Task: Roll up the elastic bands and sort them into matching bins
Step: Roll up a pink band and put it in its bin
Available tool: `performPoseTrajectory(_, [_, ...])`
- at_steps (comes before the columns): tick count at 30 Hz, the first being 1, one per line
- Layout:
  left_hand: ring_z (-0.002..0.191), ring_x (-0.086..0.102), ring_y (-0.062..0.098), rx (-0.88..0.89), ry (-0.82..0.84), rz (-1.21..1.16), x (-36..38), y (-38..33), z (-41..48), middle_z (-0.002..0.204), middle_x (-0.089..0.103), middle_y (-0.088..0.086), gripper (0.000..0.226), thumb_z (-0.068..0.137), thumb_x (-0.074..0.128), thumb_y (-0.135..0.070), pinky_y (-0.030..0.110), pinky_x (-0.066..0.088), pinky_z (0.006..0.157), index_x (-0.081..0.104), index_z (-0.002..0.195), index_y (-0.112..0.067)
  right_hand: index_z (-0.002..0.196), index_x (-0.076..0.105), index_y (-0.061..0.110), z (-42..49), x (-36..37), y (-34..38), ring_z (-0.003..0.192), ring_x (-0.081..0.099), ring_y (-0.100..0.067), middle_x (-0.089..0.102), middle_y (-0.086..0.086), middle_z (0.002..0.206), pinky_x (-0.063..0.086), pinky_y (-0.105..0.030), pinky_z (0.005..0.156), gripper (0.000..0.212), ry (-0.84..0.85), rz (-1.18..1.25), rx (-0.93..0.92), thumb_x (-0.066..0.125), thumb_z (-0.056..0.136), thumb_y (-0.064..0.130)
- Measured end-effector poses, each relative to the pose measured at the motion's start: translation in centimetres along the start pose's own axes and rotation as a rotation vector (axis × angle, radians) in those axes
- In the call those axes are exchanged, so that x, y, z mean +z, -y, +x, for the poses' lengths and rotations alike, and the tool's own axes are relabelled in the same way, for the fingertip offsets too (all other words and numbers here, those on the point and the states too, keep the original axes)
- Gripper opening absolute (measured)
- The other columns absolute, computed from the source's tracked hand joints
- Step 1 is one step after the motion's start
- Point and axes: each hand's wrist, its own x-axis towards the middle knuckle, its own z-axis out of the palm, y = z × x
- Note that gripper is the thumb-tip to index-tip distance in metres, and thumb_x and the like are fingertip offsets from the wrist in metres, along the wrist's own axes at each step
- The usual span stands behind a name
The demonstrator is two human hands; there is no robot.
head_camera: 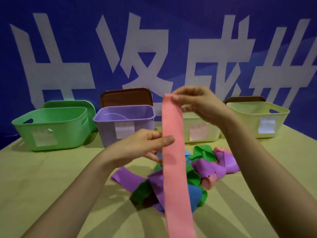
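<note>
While my left hand [144, 146] pinches the pink band [175, 186] partway down, thumb on its near face, my right hand [200, 103] pinches its top end, up and right of the left. Strip hangs straight below both hands, with the loose band pile [205, 167] lying under them.

A table [42, 186] with a dull yellow-tan cover fills the lower half of the view, streaked with soft shadows; behind it hangs a blue banner [154, 14] bearing large white characters [142, 57], cut off at the edges; a brown lid [126, 97] stands upright against the banner near the middle; a green lid [68, 103] leans to its left; far right, a brown strip [243, 99] is probably another lid, mostly hidden.
</note>
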Motion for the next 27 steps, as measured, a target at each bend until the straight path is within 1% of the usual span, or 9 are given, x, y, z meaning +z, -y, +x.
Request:
performPoseTrajectory(1, [0.096, 0.069, 0.015, -0.057, -0.021, 0.039, -0.1, 1.2, 0.1, 0.101, 0.073, 0.002, 0.051, 0.071, 0.063, -0.059, 0.038, 0.054, 0.091, 0.068, 0.1, -0.017, 0.095, 0.067, 0.009, -0.7, 0.7, -2.1, 0.082, 0.062, -0.009, 0.065, -0.005, 0.091, 0.052, -0.02, 0.068, 0.011, 0.034, 0.017, 0.048, 0.062, 0.086, 0.01])
performPoseTrajectory(3, [0.097, 0.066, 0.014, -0.106, -0.203, 0.172, -0.6, 3.8, 1.6, 0.107, 0.069, 0.004, 0.063, 0.065, 0.066, -0.068, 0.033, 0.053, 0.09, 0.063, 0.103, -0.018, 0.1, 0.067, 0.002, -1.7, 2.3, -6.5, 0.075, 0.062, -0.006, 0.065, -0.003, 0.085, 0.051, -0.018, 0.066, 0.014, 0.07, 0.022, 0.147, 0.062, 0.087, 0.006])
performPoseTrajectory(6, [0.09, 0.061, 0.009, -0.053, -0.417, 0.086, -0.5, 6.2, 4.1, 0.107, 0.063, 0.004, 0.04, 0.077, 0.075, -0.034, 0.015, 0.052, 0.072, 0.056, 0.108, -0.015, 0.101, 0.068, 0.001, -2.5, 4.0, -10.8, 0.069, 0.059, -0.002, 0.065, -0.002, 0.08, 0.05, -0.015, 0.065, 0.014, 0.058, -0.052, 0.228, 0.061, 0.089, 0.006])
performPoseTrajectory(9, [0.085, 0.064, 0.012, -0.014, -0.414, 0.055, -0.3, 8.0, 5.9, 0.098, 0.067, 0.008, 0.027, 0.081, 0.074, -0.014, 0.016, 0.052, 0.065, 0.063, 0.105, -0.007, 0.094, 0.069, 0.009, -2.6, 4.6, -12.2, 0.07, 0.06, -0.002, 0.066, -0.002, 0.08, 0.051, -0.017, 0.067, 0.009, -0.038, -0.017, 0.189, 0.062, 0.089, 0.007])
performPoseTrajectory(11, [0.072, 0.065, 0.007, 0.014, -0.44, 0.0, 0.1, 8.5, 6.2, 0.087, 0.068, 0.009, 0.016, 0.083, 0.071, -0.011, 0.019, 0.052, 0.059, 0.068, 0.097, -0.006, 0.092, 0.07, 0.01, -2.4, 4.6, -12.6, 0.073, 0.062, -0.007, 0.068, -0.005, 0.082, 0.053, -0.021, 0.069, 0.008, -0.098, -0.012, 0.148, 0.064, 0.087, 0.009])
performPoseTrajectory(13, [0.07, 0.066, 0.009, 0.037, -0.479, -0.067, 0.4, 9.0, 6.5, 0.083, 0.07, 0.008, 0.008, 0.084, 0.07, -0.013, 0.022, 0.053, 0.059, 0.07, 0.092, -0.011, 0.094, 0.071, 0.007, -2.4, 4.7, -12.8, 0.076, 0.063, -0.01, 0.069, -0.01, 0.084, 0.054, -0.023, 0.07, 0.009, -0.137, -0.013, 0.12, 0.065, 0.087, 0.008])
performPoseTrajectory(16, [0.078, 0.068, 0.011, 0.069, -0.516, -0.179, 1.2, 9.0, 6.4, 0.087, 0.072, 0.007, 0.009, 0.087, 0.067, -0.015, 0.026, 0.056, 0.065, 0.073, 0.094, -0.015, 0.093, 0.072, 0.013, -2.7, 4.9, -12.8, 0.078, 0.066, -0.011, 0.072, -0.009, 0.086, 0.053, -0.023, 0.071, 0.011, -0.171, -0.012, 0.09, 0.066, 0.086, 0.007])
performPoseTrajectory(22, [0.07, 0.063, 0.013, 0.039, -0.501, -0.526, 2.5, 8.4, 6.3, 0.08, 0.067, 0.005, 0.016, 0.09, 0.059, -0.009, 0.023, 0.052, 0.061, 0.071, 0.083, -0.016, 0.088, 0.072, 0.019, -3.6, 5.1, -11.9, 0.079, 0.065, -0.012, 0.072, 0.001, 0.083, 0.054, -0.023, 0.072, 0.02, -0.199, -0.086, -0.059, 0.066, 0.085, 0.001])
performPoseTrajectory(27, [0.073, 0.06, 0.013, 0.078, -0.45, -0.542, 2.5, 8.2, 5.9, 0.084, 0.064, 0.007, 0.02, 0.09, 0.057, -0.007, 0.021, 0.051, 0.061, 0.071, 0.079, -0.016, 0.084, 0.069, 0.024, -4.2, 5.1, -11.5, 0.078, 0.062, -0.007, 0.069, 0.005, 0.081, 0.051, -0.022, 0.066, 0.023, -0.2, -0.134, -0.119, 0.064, 0.084, 0.002])
